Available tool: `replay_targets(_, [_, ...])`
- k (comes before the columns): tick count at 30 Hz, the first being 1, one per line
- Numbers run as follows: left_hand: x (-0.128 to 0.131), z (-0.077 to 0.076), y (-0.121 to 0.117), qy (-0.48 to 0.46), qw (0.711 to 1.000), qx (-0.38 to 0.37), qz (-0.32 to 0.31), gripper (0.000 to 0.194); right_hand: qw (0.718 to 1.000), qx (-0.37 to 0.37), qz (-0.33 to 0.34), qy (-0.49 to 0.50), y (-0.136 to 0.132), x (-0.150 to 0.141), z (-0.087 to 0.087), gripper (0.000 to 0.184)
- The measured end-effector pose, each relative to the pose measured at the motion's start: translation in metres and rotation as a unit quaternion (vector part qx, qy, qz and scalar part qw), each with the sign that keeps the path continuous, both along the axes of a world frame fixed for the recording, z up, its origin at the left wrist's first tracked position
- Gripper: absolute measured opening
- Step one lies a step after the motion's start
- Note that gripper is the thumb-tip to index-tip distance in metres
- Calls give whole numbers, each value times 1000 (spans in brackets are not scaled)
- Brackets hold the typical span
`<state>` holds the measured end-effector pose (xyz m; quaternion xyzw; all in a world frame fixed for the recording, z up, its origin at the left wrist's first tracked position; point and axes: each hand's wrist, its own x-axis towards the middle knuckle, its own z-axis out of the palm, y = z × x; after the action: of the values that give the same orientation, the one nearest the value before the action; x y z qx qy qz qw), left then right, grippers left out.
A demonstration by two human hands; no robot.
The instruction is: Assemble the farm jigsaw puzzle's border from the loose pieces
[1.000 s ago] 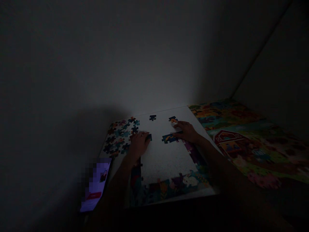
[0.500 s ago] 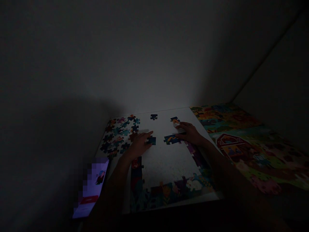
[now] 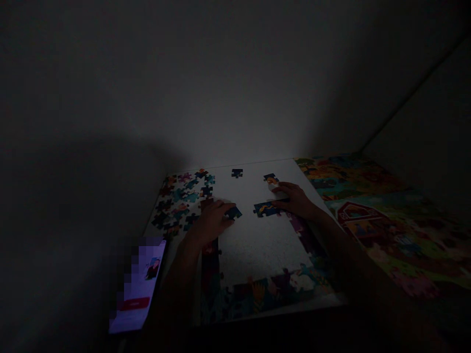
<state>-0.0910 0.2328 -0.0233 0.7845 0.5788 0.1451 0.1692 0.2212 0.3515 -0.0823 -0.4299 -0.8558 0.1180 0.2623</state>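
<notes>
My left hand (image 3: 210, 223) has its fingers and thumb closed on the edges of a dark blue puzzle piece (image 3: 234, 212), which sits turned at an angle on the white board (image 3: 253, 245). On the right, my right hand (image 3: 297, 202) rests with thumb and fingers apart. Its thumb touches a joined dark blue strip with a yellow pattern (image 3: 264, 210), at the top of the right border. The fingertips lie beside a blue, orange and white puzzle piece (image 3: 271, 180). Another dark blue piece (image 3: 237, 173) lies alone near the far edge.
Several loose puzzle pieces (image 3: 180, 196) lie at the board's left. A joined border (image 3: 257, 293) runs along the near side and up both sides. A lit phone (image 3: 138, 294) stands at left. Colourful farm and animal pictures (image 3: 390, 230) lie to the right. A wall rises behind.
My left fingers have closed round the blue piece, which has turned at an angle. The right hand stays about where it was. The camera view has shifted slightly.
</notes>
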Motion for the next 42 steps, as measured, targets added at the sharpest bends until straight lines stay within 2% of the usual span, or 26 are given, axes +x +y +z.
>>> replay_targets(4, [6,1,0,8,1000,9,17,50,1000,-5,0,-7,-1,0,2,47])
replay_targets(8, [5,-1,-2,36,999,18,-21,49,1000,-11,-7,-23,-2,-1,3,48])
replay_targets(11, [8,-2,0,55,998,13,-15,44,999,-11,-11,-29,-2,-2,3,48])
replay_targets(15, [22,-1,6,65,997,28,9,39,999,-14,-11,-30,-3,-3,5,47])
replay_targets(21, [42,-2,11,65,997,43,9,33,999,-28,-22,-28,-4,-4,8,50])
replay_targets(25, [49,-5,11,61,996,59,8,31,999,-30,-6,-20,-3,-3,7,49])
replay_targets(28, [51,-7,12,55,996,65,2,29,999,-29,-5,-13,-2,-4,5,49])
replay_targets(32, [49,-11,14,46,996,71,7,38,999,-23,-20,-14,-2,-5,3,50])
replay_targets(36, [46,-17,17,29,997,71,12,29,999,-29,-16,-14,-3,-5,6,49])
replay_targets(42, [48,-19,21,2,997,78,-3,29,999,-44,-11,-22,-1,-4,7,51])
